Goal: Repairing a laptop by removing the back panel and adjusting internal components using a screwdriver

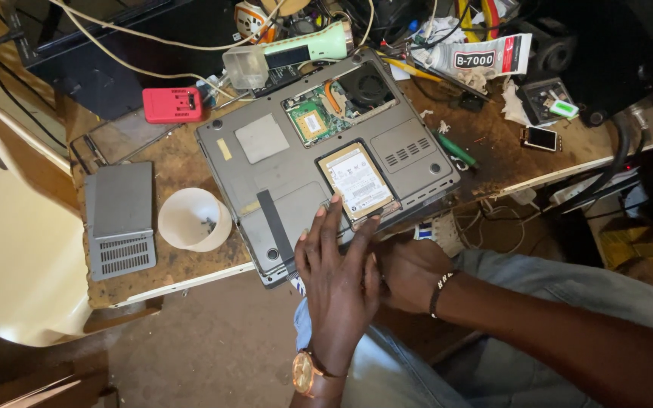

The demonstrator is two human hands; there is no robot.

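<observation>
A grey laptop (281,174) lies upside down on a worn wooden bench (160,264), its near corner hanging over the edge. Its covers are off, showing a hard drive (355,181), a green circuit board (313,119) and a black fan (364,83). My left hand (334,272), with a gold watch on the wrist, lies flat with spread fingers on the laptop's base, fingertips just beside the hard drive. My right hand (413,272), with a bead bracelet, sits at the laptop's near edge. Its fingers are hidden behind my left hand.
Left of the laptop stand a white plastic cup (190,219) and a grey vented cover panel (120,219). A red box (171,104), a green torch (296,49), a glue tube (485,57), a green screwdriver (455,149), cables and a cream chair (9,249) surround it.
</observation>
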